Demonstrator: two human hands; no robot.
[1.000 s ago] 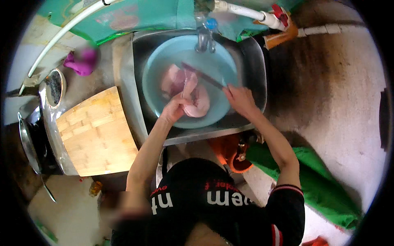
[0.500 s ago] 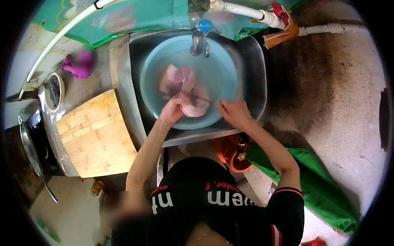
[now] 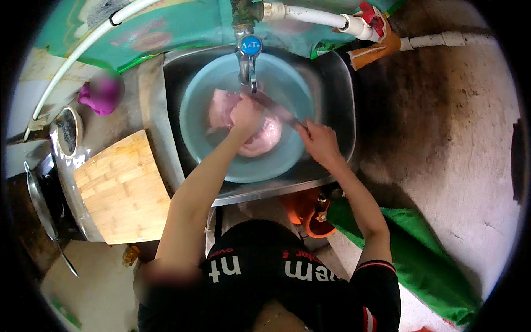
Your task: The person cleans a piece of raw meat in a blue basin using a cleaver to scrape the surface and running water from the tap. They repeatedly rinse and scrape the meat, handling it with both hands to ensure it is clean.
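A light blue basin [image 3: 191, 119] of cloudy water holds pale pink raw meat with thick skin [image 3: 268, 135]. My left hand [image 3: 245, 115] reaches over the basin with its fingers closed at the upper part of the meat; its fingertips are partly hidden. At the basin's right rim, my right hand [image 3: 322, 143] grips a knife [image 3: 279, 109] by the handle. The blade slants up and left across the basin, its far end close to my left hand and just below the tap [image 3: 247, 69].
The basin sits in a metal sink [image 3: 345, 110]. Left of it lies a wooden cutting board [image 3: 124, 191], with a purple cloth [image 3: 99, 98] and an oval dish [image 3: 68, 133] beyond. White pipes [image 3: 310, 15] run behind. Green fabric [image 3: 409, 249] and an orange bucket [image 3: 316, 221] are below the sink's front edge.
My left hand has moved from the near edge of the meat to its upper part. The knife has come up, its blade now plainly visible near the tap. The view has shifted slightly.
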